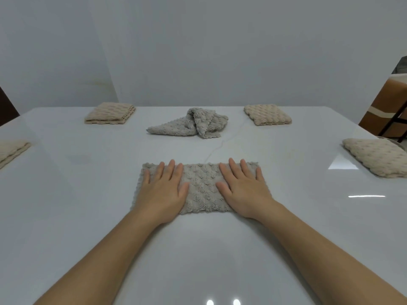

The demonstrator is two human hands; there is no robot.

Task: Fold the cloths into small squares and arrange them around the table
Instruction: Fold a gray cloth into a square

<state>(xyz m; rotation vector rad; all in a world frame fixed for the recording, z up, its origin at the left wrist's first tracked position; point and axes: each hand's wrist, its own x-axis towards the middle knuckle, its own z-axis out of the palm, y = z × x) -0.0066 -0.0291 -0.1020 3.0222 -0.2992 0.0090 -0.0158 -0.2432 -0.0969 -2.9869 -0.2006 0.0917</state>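
Observation:
A grey textured cloth [201,188], folded into a wide rectangle, lies flat in the middle of the white table [88,216]. My left hand [163,188] presses on its left half with straight, spread fingers. My right hand [242,188] presses flat on its right half the same way. A crumpled grey cloth [191,125] lies unfolded further back at the centre. Folded beige squares sit at the back left [110,113], back right [267,114], right edge [378,159] and left edge [11,150].
A brown chair [387,106] stands beyond the table's right rear corner. A plain wall runs behind the far edge. A dark object shows at the far left edge of the view.

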